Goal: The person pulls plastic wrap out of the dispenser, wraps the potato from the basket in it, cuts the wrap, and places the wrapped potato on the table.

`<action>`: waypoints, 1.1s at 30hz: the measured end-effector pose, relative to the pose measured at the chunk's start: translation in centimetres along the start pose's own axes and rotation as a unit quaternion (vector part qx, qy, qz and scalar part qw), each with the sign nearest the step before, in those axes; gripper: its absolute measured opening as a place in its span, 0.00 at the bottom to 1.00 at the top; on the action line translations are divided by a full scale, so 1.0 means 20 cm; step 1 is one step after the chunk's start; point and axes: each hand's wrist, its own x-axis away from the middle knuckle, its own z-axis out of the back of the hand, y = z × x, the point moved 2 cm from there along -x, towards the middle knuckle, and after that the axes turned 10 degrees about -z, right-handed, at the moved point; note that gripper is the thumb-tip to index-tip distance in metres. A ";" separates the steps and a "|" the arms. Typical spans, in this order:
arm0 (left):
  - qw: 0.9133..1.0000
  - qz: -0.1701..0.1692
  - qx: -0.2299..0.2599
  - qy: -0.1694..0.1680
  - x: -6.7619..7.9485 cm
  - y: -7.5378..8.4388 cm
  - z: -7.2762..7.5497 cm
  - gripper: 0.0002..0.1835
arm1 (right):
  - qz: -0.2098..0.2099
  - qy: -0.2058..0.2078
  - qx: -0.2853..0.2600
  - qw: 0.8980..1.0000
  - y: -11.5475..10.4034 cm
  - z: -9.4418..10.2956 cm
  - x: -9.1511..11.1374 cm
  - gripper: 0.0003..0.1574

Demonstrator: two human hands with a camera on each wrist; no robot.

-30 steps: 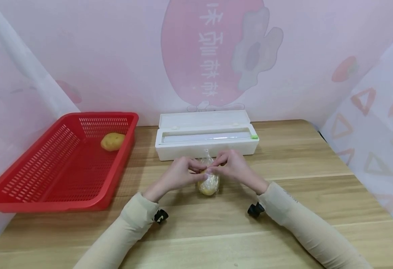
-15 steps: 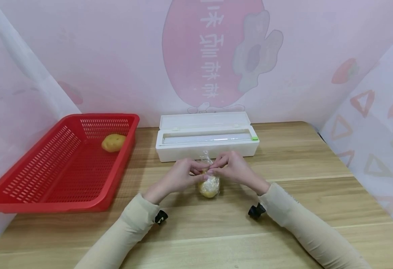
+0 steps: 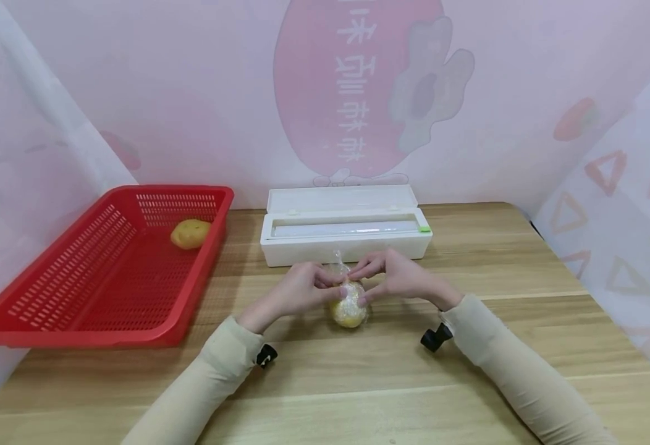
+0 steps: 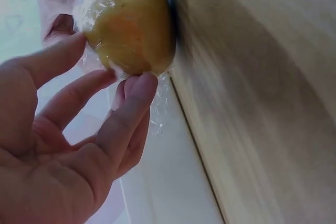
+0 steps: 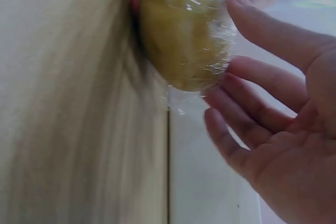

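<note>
A potato (image 3: 350,314) wrapped in clear cling film sits on the table in front of the dispenser box, film shining on its upper side. From the left, my left hand (image 3: 297,290) holds it, thumb on top and fingers at the far end; in the left wrist view its fingertips (image 4: 144,83) touch the film at the potato's edge. My right hand (image 3: 400,278) holds the other side between a spread thumb and bent fingers, the thumb (image 5: 268,22) lying against the film. A loose tail of film (image 3: 338,262) sticks out beyond the potato towards the box.
Behind the hands stands a white cling film dispenser (image 3: 347,251), lid (image 3: 341,198) raised and a film roll (image 3: 344,229) inside. On the left a red plastic basket (image 3: 183,309) contains one unwrapped potato (image 3: 190,233). Pink printed walls border the wooden table (image 3: 386,402).
My right thumb has moved from the gathered film down onto the potato's right side, and the right wrist has shifted right. My left hand keeps its place. The head view has shifted slightly.
</note>
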 end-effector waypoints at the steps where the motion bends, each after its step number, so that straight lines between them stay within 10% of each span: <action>1: 1.000 0.003 0.001 0.004 0.00 0.00 0.00 0.14 | 0.003 -0.001 -0.001 1.000 0.00 0.00 0.00 0.28; 9: 0.999 0.030 0.007 0.035 0.00 0.00 0.00 0.11 | 0.051 0.024 0.029 0.998 -0.01 -0.01 -0.01 0.20; 16: 1.000 -0.014 -0.019 0.003 0.00 0.01 -0.01 0.10 | 0.091 0.020 0.030 0.995 0.00 -0.01 -0.01 0.10; 22: 0.996 -0.068 -0.051 -0.019 0.00 0.04 -0.01 0.09 | 0.058 0.027 0.003 0.998 0.02 -0.02 -0.01 0.06; 33: 0.996 -0.061 -0.041 -0.045 0.00 0.04 -0.01 0.20 | 0.007 0.021 -0.049 0.999 0.02 0.00 -0.01 0.06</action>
